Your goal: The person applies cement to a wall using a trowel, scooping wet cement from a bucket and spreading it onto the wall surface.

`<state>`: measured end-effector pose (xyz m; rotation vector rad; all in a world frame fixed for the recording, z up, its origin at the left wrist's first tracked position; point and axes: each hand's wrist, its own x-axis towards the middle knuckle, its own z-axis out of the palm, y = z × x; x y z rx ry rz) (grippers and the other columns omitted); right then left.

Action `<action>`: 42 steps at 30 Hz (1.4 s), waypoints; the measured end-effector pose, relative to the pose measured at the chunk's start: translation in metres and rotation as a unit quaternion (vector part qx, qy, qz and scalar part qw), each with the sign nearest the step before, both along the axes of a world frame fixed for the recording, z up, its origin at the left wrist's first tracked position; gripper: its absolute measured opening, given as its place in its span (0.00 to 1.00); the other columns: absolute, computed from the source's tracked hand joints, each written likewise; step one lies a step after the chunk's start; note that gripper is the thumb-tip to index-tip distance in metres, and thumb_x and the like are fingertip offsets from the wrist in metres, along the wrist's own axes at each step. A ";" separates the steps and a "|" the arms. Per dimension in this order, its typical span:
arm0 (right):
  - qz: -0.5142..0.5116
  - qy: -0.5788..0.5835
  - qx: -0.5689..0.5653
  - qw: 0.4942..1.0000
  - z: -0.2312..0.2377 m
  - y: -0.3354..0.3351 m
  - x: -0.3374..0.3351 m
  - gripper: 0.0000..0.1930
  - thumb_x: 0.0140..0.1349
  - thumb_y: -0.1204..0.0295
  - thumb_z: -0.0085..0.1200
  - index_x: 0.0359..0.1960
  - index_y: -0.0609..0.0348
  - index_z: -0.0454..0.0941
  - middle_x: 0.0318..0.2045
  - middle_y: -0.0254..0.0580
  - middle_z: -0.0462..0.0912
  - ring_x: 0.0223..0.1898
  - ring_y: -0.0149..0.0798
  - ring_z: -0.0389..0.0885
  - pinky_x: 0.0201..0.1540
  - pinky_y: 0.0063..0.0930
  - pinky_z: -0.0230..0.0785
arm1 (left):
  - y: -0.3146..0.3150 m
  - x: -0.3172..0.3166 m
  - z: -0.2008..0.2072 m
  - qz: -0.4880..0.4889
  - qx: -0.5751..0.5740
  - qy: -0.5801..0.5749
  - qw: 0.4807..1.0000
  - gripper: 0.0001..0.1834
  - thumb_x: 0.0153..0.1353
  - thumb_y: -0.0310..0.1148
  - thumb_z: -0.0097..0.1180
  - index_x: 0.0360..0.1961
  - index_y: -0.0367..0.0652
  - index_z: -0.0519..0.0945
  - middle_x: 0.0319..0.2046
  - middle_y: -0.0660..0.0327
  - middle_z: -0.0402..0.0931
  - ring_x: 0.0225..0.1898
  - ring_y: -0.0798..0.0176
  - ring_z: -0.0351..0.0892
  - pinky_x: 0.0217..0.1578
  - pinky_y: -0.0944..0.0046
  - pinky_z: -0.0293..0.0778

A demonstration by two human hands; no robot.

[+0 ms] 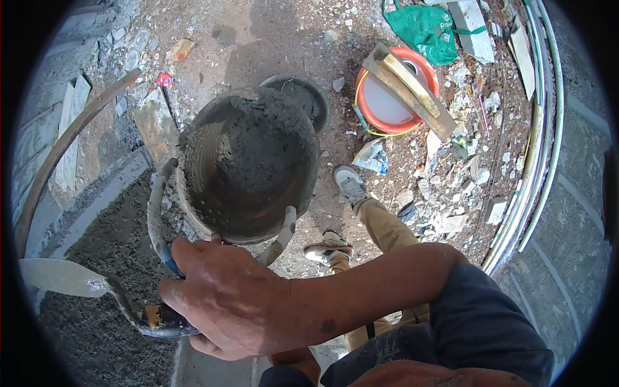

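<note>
My right hand [225, 297] is closed round the dark handle of a trowel [61, 277], whose pale metal blade points left over a bed of wet mortar [109, 238]. Just beyond the fist stands a large dark bucket [251, 164], its inside coated and part filled with grey mortar. The bucket's mortar-smeared loop handle [156, 209] passes beneath or into my right fist; which of these I cannot tell. Of my left arm only a piece [296, 362] shows below the right forearm. My left hand is hidden behind the right, so its grip is not visible.
Behind the bucket sits a smaller round pan [300, 97] with grey residue. An orange bucket [364, 106] of cloudy water has boards [412, 87] across it. Rubble, a green bag [425, 35] and long pipes [538, 148] lie right. A curved strip [71, 138] rises left.
</note>
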<state>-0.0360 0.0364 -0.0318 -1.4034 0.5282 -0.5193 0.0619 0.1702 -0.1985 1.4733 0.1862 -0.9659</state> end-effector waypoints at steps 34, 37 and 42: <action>0.022 0.542 -0.085 0.835 -0.302 -0.046 -0.196 0.29 0.54 0.61 0.65 0.57 0.60 0.74 0.40 0.55 0.84 0.43 0.59 0.84 0.44 0.50 0.77 | -0.037 0.005 -0.205 -0.271 0.242 -0.049 0.930 0.43 0.68 0.49 0.54 0.78 0.47 0.52 0.73 0.55 0.60 0.71 0.50 0.62 0.59 0.47 0.65; -0.033 0.505 -0.150 0.849 -0.313 -0.027 -0.168 0.35 0.57 0.58 0.64 0.64 0.59 0.67 0.42 0.59 0.84 0.43 0.60 0.84 0.46 0.49 0.77 | 0.074 -0.008 -0.190 -0.304 0.326 -0.027 0.895 0.40 0.67 0.47 0.55 0.76 0.46 0.58 0.67 0.57 0.68 0.66 0.57 0.67 0.50 0.52 0.68; -0.382 0.444 0.153 0.796 -0.312 -0.077 -0.235 0.42 0.68 0.46 0.53 0.76 0.51 0.49 0.45 0.58 0.84 0.39 0.51 0.87 0.42 0.44 0.77 | 0.259 -0.111 -0.089 -0.443 0.494 -0.011 0.748 0.49 0.64 0.63 0.53 0.70 0.29 0.62 0.67 0.37 0.66 0.68 0.41 0.68 0.67 0.54 0.63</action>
